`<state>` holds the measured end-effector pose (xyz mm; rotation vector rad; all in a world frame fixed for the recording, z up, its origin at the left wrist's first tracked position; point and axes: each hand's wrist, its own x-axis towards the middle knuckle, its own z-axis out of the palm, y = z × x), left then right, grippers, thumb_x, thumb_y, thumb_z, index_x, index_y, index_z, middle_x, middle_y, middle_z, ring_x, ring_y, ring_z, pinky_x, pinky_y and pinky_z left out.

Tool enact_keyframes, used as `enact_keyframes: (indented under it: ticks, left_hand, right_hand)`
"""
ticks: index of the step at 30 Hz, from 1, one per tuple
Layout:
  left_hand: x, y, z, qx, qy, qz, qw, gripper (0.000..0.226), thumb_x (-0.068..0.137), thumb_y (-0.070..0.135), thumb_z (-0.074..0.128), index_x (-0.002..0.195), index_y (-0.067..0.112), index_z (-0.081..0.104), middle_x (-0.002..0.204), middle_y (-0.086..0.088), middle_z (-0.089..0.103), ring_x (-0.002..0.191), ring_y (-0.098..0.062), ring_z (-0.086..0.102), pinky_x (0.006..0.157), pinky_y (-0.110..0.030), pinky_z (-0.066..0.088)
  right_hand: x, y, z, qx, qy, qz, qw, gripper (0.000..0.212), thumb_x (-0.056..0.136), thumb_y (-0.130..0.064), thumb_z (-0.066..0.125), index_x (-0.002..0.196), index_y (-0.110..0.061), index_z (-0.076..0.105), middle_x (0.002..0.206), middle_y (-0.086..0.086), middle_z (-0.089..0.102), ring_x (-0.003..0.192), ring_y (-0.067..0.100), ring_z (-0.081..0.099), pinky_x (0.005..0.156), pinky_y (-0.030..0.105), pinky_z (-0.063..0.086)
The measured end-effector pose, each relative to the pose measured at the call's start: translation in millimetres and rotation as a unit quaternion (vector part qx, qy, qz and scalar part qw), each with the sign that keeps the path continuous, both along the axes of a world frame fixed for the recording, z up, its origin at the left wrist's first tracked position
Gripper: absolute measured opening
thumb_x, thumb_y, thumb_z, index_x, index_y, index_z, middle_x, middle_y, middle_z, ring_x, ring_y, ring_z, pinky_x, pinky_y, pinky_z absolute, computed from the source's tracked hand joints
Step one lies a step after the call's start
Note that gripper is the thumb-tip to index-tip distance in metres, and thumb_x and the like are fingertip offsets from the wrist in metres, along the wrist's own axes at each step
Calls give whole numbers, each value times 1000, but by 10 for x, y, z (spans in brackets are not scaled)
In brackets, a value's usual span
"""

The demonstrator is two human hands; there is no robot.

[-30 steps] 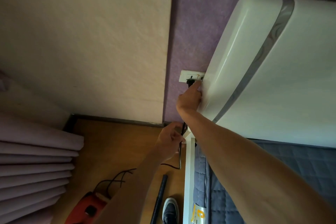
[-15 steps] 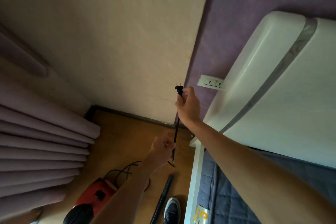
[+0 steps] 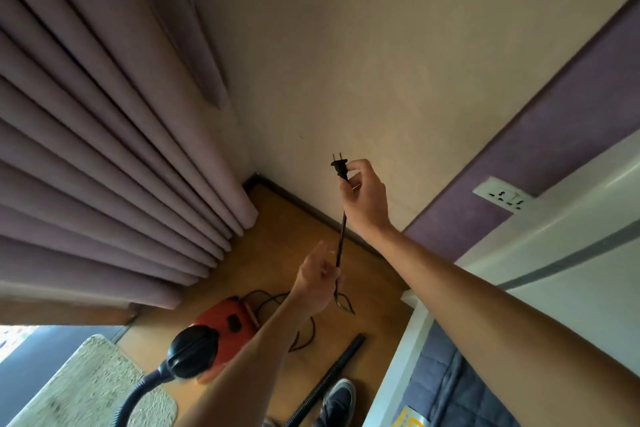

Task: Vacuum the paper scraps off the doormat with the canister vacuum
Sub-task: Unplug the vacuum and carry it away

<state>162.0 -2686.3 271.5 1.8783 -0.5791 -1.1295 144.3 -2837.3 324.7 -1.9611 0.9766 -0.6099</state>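
Upper left and down the left side: mauve pleated fabric curtains [image 3: 104, 149], hanging to the orange-brown wooden floor [image 3: 277, 218]. Lower left corner: beige shaggy rectangular doormat [image 3: 86, 388], blurred, flat on the floor just left of the red plastic canister vacuum with black domed front [image 3: 225, 319]; black ribbed hose [image 3: 138, 392] curving from the dome over the mat's right edge. Centre: left hand [image 3: 320, 282], fingers curled round the thin black power cord [image 3: 341, 239], gripping it; slack looped below, beside the vacuum. Just above: right hand [image 3: 363, 198], thumb and fingertips pinching the black two-pin plug [image 3: 339, 166], pins up, in the air before the plain beige wall [image 3: 346, 45]. Lower centre: black ribbed tube [image 3: 332, 378] on the floor, dark shoe [image 3: 337, 402] beside it. Right: white wall socket [image 3: 504, 198] on the purple textured wall [image 3: 554, 114], well apart from the plug. Lower right: blue quilted bedcover [image 3: 460, 392].
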Motion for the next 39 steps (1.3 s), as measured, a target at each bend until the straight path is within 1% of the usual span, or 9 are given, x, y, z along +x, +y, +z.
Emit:
enact_keyframes:
  ticks: [3, 7, 10, 14, 19, 29, 32, 36, 39]
  left_hand:
    - [127, 272, -70, 2, 6, 36, 999, 38, 92, -8, 41, 93, 29, 51, 59, 7, 55, 56, -15, 53, 54, -34, 44]
    - [280, 704, -142, 0, 10, 72, 997, 42, 92, -7, 42, 88, 35, 51, 68, -1, 58, 59, -19, 55, 53, -36, 44]
    - [386, 1065, -188, 3, -12, 92, 996, 44, 91, -9, 46, 85, 35, 49, 74, 0, 59, 68, -24, 63, 57, -38, 49]
    - [481, 1531, -195, -1, -9, 115, 993, 32, 91, -10, 44, 92, 23, 48, 77, -3, 61, 56, 2, 55, 49, -15, 43]
    - [582, 2103, -203, -10, 47, 166, 985, 41, 81, -10, 38, 97, 25, 50, 70, -7, 61, 57, -15, 50, 46, -25, 41]
    - [810, 2799, -309, -18, 61, 277, 959, 51, 72, -12, 37, 110, 17, 54, 70, -2, 58, 71, -15, 61, 59, -24, 49]
    - [850, 2938, -389, -29, 67, 314, 947, 54, 68, -13, 35, 103, 22, 55, 65, 3, 54, 73, -18, 63, 64, -27, 53]
    - [939, 3112, -526, -41, 78, 369, 925, 50, 69, -16, 33, 93, 23, 54, 64, -3, 54, 63, -14, 56, 56, -26, 47]
    - [1028, 3281, -650, -30, 87, 417, 904, 42, 81, -14, 36, 96, 21, 54, 67, -5, 56, 56, -7, 53, 52, -22, 45]
  right_hand:
    - [208, 281, -30, -9, -1, 37, 999, 20, 96, -16, 61, 115, -12, 56, 73, -13, 58, 60, 3, 59, 52, 10, 43]
    - [472, 690, -118, 3, 6, 84, 996, 21, 96, -18, 62, 115, -14, 55, 78, -5, 64, 66, 12, 66, 59, 34, 60]
    - [647, 1039, -152, 15, 17, 109, 994, 24, 95, -17, 62, 117, -13, 54, 78, -7, 62, 70, 12, 67, 64, 38, 62]
    - [834, 1530, -189, 24, 33, 150, 988, 25, 96, -19, 61, 120, -15, 54, 84, -3, 63, 75, 15, 67, 67, 41, 62]
    - [1092, 2121, -214, 46, 40, 204, 977, 19, 95, -20, 61, 113, -25, 58, 82, 1, 65, 74, 20, 67, 67, 49, 59]
    - [1614, 2982, -176, 39, 63, 288, 955, 21, 94, -21, 62, 114, -25, 59, 85, -1, 66, 79, 20, 67, 68, 51, 59]
    - [1795, 3185, -248, 35, 77, 319, 944, 19, 92, -23, 62, 110, -31, 59, 86, -4, 67, 81, 20, 67, 69, 52, 58]
    - [2076, 3534, -382, 35, 94, 376, 921, 22, 92, -25, 59, 114, -29, 60, 95, -4, 67, 87, 21, 68, 73, 50, 59]
    - [2273, 3840, -542, 48, 102, 413, 904, 21, 92, -17, 61, 112, -23, 62, 92, -2, 67, 85, 22, 68, 74, 52, 58]
